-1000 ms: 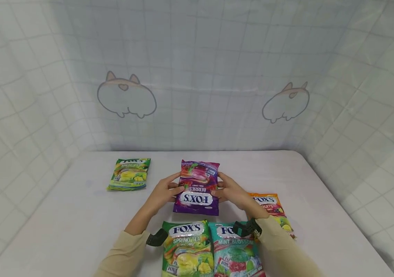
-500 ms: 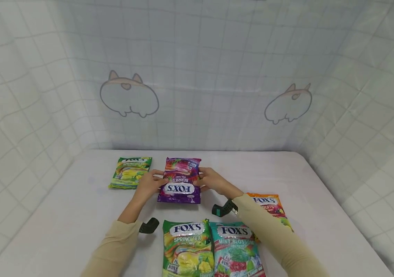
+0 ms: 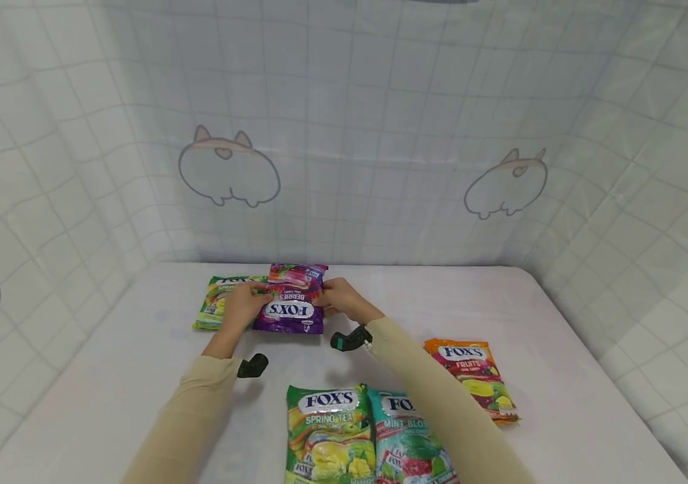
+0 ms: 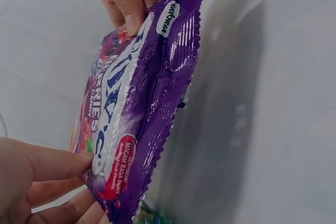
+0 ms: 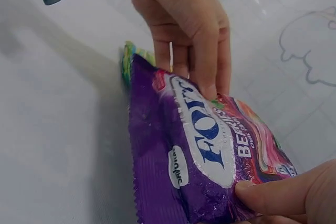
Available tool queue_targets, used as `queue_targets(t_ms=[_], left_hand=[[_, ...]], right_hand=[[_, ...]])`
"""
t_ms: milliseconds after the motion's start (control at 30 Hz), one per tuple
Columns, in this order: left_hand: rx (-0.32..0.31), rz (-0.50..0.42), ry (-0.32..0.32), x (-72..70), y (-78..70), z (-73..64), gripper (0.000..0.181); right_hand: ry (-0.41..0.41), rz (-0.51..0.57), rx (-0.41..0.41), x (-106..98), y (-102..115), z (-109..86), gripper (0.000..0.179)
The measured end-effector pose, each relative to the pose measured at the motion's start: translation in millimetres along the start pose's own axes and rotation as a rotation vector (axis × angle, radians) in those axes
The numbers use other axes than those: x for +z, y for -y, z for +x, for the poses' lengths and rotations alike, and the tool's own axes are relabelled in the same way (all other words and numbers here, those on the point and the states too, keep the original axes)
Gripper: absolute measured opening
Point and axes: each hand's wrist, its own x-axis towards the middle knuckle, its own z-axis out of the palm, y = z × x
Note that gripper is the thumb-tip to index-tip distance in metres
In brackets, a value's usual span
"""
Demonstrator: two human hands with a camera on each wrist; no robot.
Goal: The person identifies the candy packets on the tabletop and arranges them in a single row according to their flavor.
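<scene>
Our left hand [image 3: 243,306] and right hand [image 3: 346,301] pinch the purple Berries bag [image 3: 292,302] by its sides, at the right of the far Spring Tea bag [image 3: 213,306], which we could knock askew if that left hand, so close, catches it.

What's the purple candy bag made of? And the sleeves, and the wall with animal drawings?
Purple candy bag: probably thin, glossy plastic film; it wrinkles, shines and has a crimped zigzag edge.
Sleeves: likely matte cloth; they drape without shine.
Wall: a hanging sheet, cloth or plastic, I can't tell; it shows creases and a faint sheen.
</scene>
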Motion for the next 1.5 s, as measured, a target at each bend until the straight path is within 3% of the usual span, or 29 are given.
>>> queue_targets(t_ms=[200,367,767,1067,1500], left_hand=[[-0.094,0.037,0.049,-0.7,-1.4,5.9,0.036],[-0.139,0.080,0.053,4.9,1.7,6.4,0.037],[-0.099,0.172,0.019,6.8,1.3,6.6,0.034],[-0.113,0.185,-0.022,9.5,-0.9,4.8,0.030],[-0.105,0.198,-0.032,13.7,5.2,7.1,0.019]], right_hand=[[-0.063,0.035,0.041,10.9,-3.6,13.4,0.037],[-0.108,0.033,0.055,16.3,-6.7,17.5,0.039],[-0.235,-0.113,0.048,25.3,-10.5,22.5,0.039],[-0.221,-0.120,0.058,25.2,-15.0,23.8,0.046],[-0.248,-0.314,0.034,29.3,-15.0,26.0,0.046]])
